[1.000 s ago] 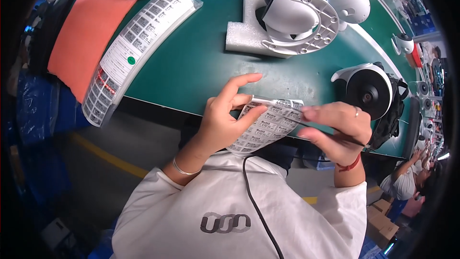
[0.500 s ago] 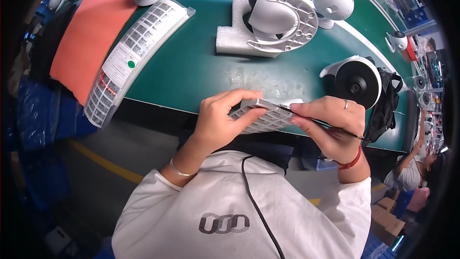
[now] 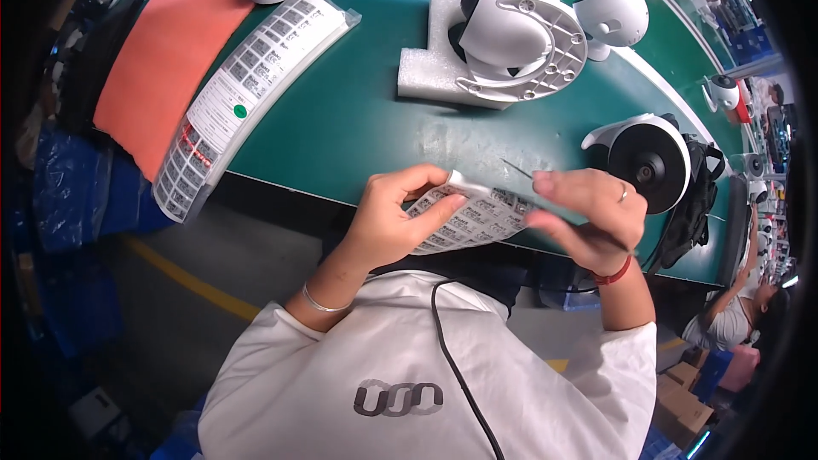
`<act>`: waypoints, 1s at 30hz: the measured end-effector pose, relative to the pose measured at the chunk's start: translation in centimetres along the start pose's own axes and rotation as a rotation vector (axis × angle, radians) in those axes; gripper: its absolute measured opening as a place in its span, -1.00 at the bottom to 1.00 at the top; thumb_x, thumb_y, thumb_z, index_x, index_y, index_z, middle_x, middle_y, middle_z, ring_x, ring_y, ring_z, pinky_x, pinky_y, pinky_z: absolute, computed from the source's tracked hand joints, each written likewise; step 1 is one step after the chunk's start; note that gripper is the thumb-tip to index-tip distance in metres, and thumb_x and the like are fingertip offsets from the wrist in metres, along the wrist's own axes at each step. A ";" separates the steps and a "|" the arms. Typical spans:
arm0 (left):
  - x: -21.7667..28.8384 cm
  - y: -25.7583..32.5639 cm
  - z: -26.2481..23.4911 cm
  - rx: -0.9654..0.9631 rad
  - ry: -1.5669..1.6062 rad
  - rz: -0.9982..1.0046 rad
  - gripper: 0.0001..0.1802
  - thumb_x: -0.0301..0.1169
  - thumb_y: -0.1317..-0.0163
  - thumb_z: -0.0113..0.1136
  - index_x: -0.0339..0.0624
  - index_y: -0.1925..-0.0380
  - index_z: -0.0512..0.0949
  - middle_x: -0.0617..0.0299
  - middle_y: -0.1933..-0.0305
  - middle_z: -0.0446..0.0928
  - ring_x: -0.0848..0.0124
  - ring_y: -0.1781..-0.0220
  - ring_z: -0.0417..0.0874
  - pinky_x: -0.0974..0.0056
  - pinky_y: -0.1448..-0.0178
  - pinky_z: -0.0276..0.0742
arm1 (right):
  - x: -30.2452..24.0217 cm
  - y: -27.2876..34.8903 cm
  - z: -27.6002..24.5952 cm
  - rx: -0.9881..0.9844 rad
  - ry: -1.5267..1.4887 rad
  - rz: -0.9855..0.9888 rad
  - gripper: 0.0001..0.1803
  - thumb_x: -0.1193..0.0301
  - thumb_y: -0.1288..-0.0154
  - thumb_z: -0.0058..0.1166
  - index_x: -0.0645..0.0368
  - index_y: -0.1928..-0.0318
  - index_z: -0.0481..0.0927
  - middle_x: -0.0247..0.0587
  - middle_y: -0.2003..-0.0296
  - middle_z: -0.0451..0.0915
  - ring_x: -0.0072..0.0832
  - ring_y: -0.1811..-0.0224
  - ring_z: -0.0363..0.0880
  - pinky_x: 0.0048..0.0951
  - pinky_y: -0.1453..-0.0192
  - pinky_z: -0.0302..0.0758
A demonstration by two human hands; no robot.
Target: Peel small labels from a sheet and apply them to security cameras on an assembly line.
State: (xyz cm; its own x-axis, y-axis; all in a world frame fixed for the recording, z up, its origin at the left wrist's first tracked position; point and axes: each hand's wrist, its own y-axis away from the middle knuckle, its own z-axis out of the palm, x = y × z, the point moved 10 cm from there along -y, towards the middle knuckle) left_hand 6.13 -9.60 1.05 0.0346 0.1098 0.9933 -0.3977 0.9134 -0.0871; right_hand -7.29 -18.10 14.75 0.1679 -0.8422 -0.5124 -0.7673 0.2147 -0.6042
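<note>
Lying far to the left of the left hand, an orange foam mat (image 3: 158, 68) rests on the green work surface (image 3: 358, 119), and just beside it a long bagged strip of label sheets (image 3: 247, 94) runs diagonally off the table edge. Nearer the body, the left hand (image 3: 394, 226) pinches the near end of a small sheet of printed labels (image 3: 464, 220), thumb on top and fingers curled beneath, holding it bent above the table's front edge. Compared with half a second ago, this sheet sits a little higher and more curled, and the hands are slightly further apart. To the right, the right hand (image 3: 588, 213) grips thin tweezers (image 3: 517, 169), their tip pointing up and left just above the far end of the sheet; earlier the tip lay low across the labels. Beyond the hands, a white dome camera (image 3: 520, 30) lies on a white foam block (image 3: 426, 68). Past the right hand's knuckles stands another white camera with a black round face (image 3: 646, 158).
</note>
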 end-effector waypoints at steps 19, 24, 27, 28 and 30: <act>0.1 0.1 0.1 -0.017 -0.138 0.052 -0.83 -0.51 -0.11 0.37 -0.32 0.37 0.55 0.21 0.47 0.58 0.58 0.46 0.53 0.43 0.36 0.45 | 0.8 0.6 2.5 -0.128 0.557 -0.525 -0.75 0.58 0.08 0.19 0.29 0.27 0.67 -0.15 0.24 0.67 -0.37 0.30 0.71 -0.52 0.34 0.63; 0.0 0.1 -0.2 0.001 -0.121 0.030 -0.83 -0.51 -0.11 0.37 -0.33 0.38 0.56 0.21 0.46 0.58 0.58 0.46 0.53 0.43 0.37 0.45 | 2.1 0.2 2.7 -0.120 0.530 -0.529 -0.74 0.57 0.08 0.19 0.28 0.27 0.67 -0.15 0.23 0.67 -0.39 0.30 0.71 -0.50 0.33 0.63; 0.0 0.1 0.1 -0.001 -0.119 0.048 -0.84 -0.52 -0.11 0.37 -0.33 0.38 0.56 0.20 0.47 0.58 0.58 0.46 0.53 0.43 0.37 0.44 | 2.4 0.4 2.4 -0.111 0.517 -0.524 -0.74 0.57 0.08 0.20 0.27 0.26 0.67 -0.15 0.23 0.67 -0.39 0.31 0.70 -0.49 0.32 0.64; 0.1 0.1 0.0 0.006 -0.128 0.061 -0.84 -0.52 -0.10 0.37 -0.34 0.38 0.55 0.20 0.47 0.58 0.58 0.46 0.53 0.43 0.37 0.44 | 2.6 0.3 2.5 -0.109 0.502 -0.527 -0.73 0.56 0.08 0.20 0.27 0.26 0.67 -0.14 0.22 0.67 -0.39 0.32 0.70 -0.49 0.32 0.64; -0.1 0.1 -0.1 0.001 -0.137 0.057 -0.84 -0.53 -0.10 0.37 -0.34 0.39 0.55 0.21 0.47 0.57 0.58 0.47 0.52 0.43 0.38 0.43 | 3.1 0.2 2.4 -0.106 0.494 -0.530 -0.73 0.56 0.08 0.20 0.28 0.26 0.67 -0.14 0.22 0.67 -0.40 0.32 0.70 -0.49 0.33 0.64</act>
State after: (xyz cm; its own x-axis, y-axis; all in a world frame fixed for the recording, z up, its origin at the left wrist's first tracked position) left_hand 6.20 -9.47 0.98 -0.1139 0.1072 0.9877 -0.3968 0.9065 -0.1441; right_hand -5.45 -19.45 11.53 0.2536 -0.9500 0.1822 -0.7206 -0.3112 -0.6196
